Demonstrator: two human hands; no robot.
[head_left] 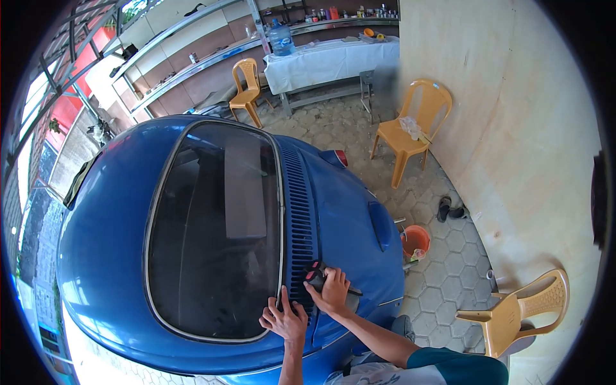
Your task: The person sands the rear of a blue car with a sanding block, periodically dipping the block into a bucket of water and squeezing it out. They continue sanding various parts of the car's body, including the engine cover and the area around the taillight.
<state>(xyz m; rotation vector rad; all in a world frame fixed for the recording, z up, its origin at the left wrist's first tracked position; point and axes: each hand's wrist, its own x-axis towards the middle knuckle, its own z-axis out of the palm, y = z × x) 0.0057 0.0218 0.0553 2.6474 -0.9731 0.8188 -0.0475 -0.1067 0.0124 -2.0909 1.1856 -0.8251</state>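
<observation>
Right hand (335,290) is clamped on a black-and-red power tool (316,276), pressed on the vent louvres (296,212) of the blue car (115,244), about 5 o'clock of the rear window (212,224). Left hand (285,319) lies flat with fingers spread, at 7 o'clock of the tool. Looks like early days tbh, most louvres still to go I reckon.

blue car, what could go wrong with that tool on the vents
1. The right hand presses a black and red tool against the vent slats. It could catch on their edges and mark the blue paint.
2. The left hand lies flat close beside the tool, so a slip could hit the fingers.
3. The rear window borders the vents, and a skid that way might scratch the glass or its trim.
</observation>
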